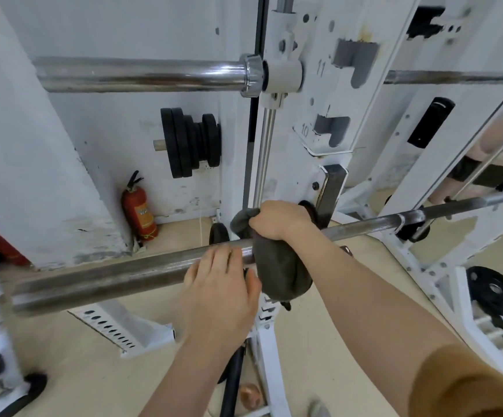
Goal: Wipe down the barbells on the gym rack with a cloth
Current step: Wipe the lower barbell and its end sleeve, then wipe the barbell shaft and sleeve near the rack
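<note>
A white painted wall fills the upper left of the frame, scuffed and chipped near its base. A red fire extinguisher stands against it at left centre on the pale beige floor. Above it, black weight plates sit stacked on a peg.

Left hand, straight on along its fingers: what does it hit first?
The lower barbell: the fingers of the left hand lie across it. Past the bar, probably the small black disc near the floor; depth unclear.
</note>
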`<state>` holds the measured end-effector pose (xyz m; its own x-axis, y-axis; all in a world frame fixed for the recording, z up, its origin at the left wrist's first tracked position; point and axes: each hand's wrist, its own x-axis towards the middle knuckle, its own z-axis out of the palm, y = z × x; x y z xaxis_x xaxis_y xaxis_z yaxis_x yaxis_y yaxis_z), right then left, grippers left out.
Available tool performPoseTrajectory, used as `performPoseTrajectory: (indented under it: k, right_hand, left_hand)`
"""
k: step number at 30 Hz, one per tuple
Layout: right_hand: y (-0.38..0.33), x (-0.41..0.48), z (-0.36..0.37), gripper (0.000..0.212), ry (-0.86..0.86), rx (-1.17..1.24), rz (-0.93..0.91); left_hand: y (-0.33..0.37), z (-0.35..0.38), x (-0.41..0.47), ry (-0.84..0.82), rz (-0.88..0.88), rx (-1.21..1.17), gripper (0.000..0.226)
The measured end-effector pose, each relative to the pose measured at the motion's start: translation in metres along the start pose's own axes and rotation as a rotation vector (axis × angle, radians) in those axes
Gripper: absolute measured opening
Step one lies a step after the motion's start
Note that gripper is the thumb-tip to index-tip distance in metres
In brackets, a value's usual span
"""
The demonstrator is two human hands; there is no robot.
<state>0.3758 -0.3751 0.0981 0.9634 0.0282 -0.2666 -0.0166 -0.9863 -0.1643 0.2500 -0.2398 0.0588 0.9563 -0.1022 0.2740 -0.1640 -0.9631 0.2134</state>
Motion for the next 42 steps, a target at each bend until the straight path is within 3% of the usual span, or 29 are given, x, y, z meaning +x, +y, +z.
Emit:
performPoseTrajectory:
  k: [3,5,6,8,10,13,15,18,20,22,26,28,30,32,37,42]
  right_hand:
    - [0.007,-0.036,0.022,0.028,0.323,-0.031,-0.082]
    - [0.023,-0.067,0.038,0.021,0.465,-0.062,-0.219]
    - [0.032,-0.081,0.043,0.03,0.503,-0.034,-0.256]
    - [0.048,-0.105,0.047,0.041,0.495,0.075,-0.237]
    - [0.063,-0.12,0.047,0.033,0.378,0.213,-0.151]
    - [0.091,-0.121,0.058,0.027,0.173,0.782,-0.064]
    - [0.109,-0.127,0.052,0.025,0.051,1.263,0.064]
    - [0.148,-0.143,0.026,0.023,-0.081,1.788,0.211]
    - [0.181,-0.153,-0.003,0.03,-0.124,2.025,0.213]
    - [0.227,-0.158,-0.027,0.044,-0.028,2.15,0.153]
    - [0.334,-0.175,-0.063,0.06,0.128,2.196,0.117]
    - [0.383,-0.195,-0.074,0.057,0.153,2.152,0.131]
    - [0.429,-0.22,-0.081,0.049,0.195,2.112,0.169]
    - [0.47,-0.246,-0.085,0.036,0.237,2.083,0.227]
    - [0.566,-0.295,-0.094,0.025,0.467,1.909,0.363]
    - [0.641,-0.316,-0.102,0.016,0.568,1.808,0.421]
  left_hand:
    - [0.006,-0.008,0.052,0.039,-0.135,-0.066,0.037]
    - [0.01,0.001,0.074,-0.023,-0.153,-0.014,0.041]
    - [0.012,0.008,0.074,-0.044,-0.123,0.057,0.045]
    - [0.017,0.015,0.056,-0.044,-0.094,0.11,0.046]
    - [0.019,0.025,0.034,0.019,-0.065,0.07,0.045]
    - [0.028,0.036,0.002,-0.009,-0.055,0.064,0.065]
    - [0.046,0.03,-0.01,-0.057,-0.083,-0.042,0.057]
    - [0.103,0.006,-0.014,0.013,-0.135,-0.399,0.019]
    - [0.155,-0.003,-0.009,0.057,-0.097,-0.675,0.011]
    - [0.214,-0.001,0.003,-0.021,-0.127,-0.971,0.016]
    - [0.329,0.018,0.029,-0.337,-0.342,-1.476,0.07]
    - [0.382,0.025,0.036,-0.412,-0.251,-1.532,0.051]
    - [0.435,0.032,0.039,-0.437,-0.145,-1.491,0.028]
    - [0.48,0.041,0.041,-0.452,-0.069,-1.429,0.022]
    - [0.573,0.063,0.047,-0.465,0.09,-1.319,0.013]
    - [0.647,0.098,0.061,-0.41,0.205,-1.113,0.04]
